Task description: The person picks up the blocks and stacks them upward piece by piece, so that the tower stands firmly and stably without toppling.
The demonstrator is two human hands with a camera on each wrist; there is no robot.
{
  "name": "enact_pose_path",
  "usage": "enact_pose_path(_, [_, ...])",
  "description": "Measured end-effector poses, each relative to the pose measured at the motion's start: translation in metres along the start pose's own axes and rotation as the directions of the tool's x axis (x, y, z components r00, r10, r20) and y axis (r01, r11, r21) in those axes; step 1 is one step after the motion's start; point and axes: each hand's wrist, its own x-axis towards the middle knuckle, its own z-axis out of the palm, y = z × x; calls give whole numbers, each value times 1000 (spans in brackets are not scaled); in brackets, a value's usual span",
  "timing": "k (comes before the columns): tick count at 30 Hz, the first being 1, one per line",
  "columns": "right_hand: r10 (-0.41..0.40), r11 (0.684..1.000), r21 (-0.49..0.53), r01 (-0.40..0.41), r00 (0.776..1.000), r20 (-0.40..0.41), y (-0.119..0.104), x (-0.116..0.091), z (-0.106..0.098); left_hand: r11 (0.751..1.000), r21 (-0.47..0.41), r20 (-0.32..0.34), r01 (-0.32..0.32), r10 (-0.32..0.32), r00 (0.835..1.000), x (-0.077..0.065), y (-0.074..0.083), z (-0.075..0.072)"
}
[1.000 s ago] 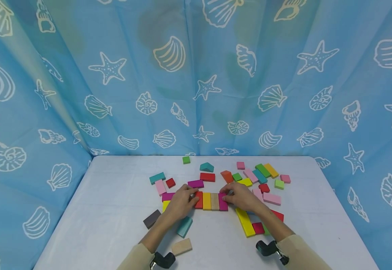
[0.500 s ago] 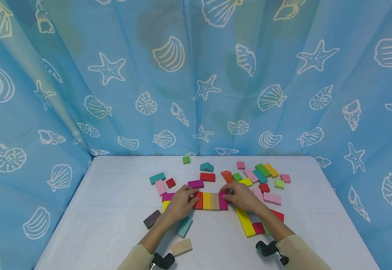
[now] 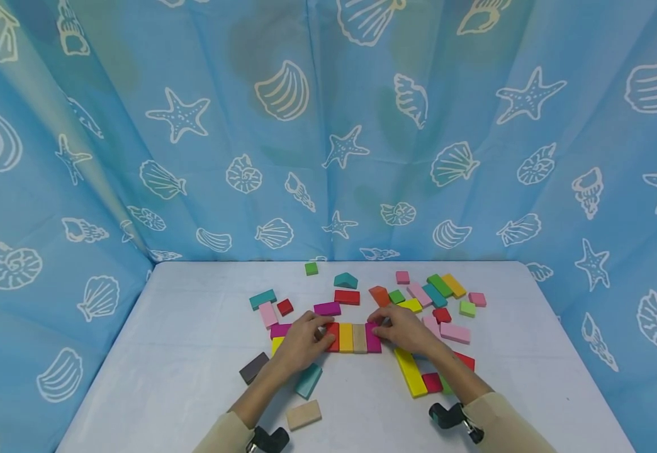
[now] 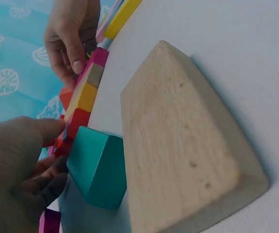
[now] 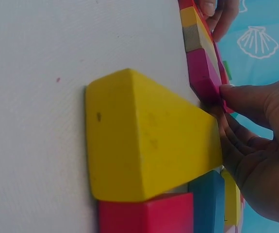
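A short row of blocks lies side by side in the middle of the table: red (image 3: 335, 343), orange-yellow (image 3: 346, 338), bare wood (image 3: 359, 338) and magenta (image 3: 374, 344). My left hand (image 3: 303, 341) holds the red block at the row's left end with thumb and fingers. At the right end, my right hand (image 3: 404, 330) holds the magenta block between thumb and fingers. In the left wrist view a teal block (image 4: 98, 165) lies by the left fingers, and a plain wooden block (image 4: 173, 141) fills the foreground. A long yellow block (image 5: 149, 141) lies beside the right hand.
Behind the row lie a purple block (image 3: 327, 309), a red block (image 3: 347, 297) and a teal triangular block (image 3: 345, 280). Many coloured blocks cluster at the right, including a pink one (image 3: 455, 333). A dark grey block (image 3: 254, 368) lies left of the left forearm. A blue shell-print curtain (image 3: 328, 189) stands behind.
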Motion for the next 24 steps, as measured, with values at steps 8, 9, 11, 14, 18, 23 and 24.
enact_pose_path(8, [-12,1000,2,12,1000,12,-2,-1,-2,1000,-13,12,-5,5,1000,-3,1,-2])
enact_pose_path(9, [-12,1000,3,12,1000,16,-3,-1,-2,1000,-15,13,-4,4,1000,-3,1,-2])
enact_pose_path(11, [-15,1000,3,15,1000,23,-4,0,-4,1000,-14,16,-7,7,1000,-3,1,-2])
enact_pose_path(14, [-20,1000,-4,20,1000,10,-6,3,-9,1000,-11,21,-13,14,1000,-4,1,-2])
enact_pose_path(18, [-63,998,-22,62,997,-42,-12,12,-18,1000,-7,22,-9,10,1000,-4,0,-1])
enact_pose_path(23, [-85,993,-82,79,993,-79,-23,29,-23,1000,-11,22,6,-6,1000,-4,-1,-1])
enact_pose_path(24, [-84,992,-96,76,993,-81,-25,32,-22,1000,-14,24,8,-8,1000,-4,-1,-1])
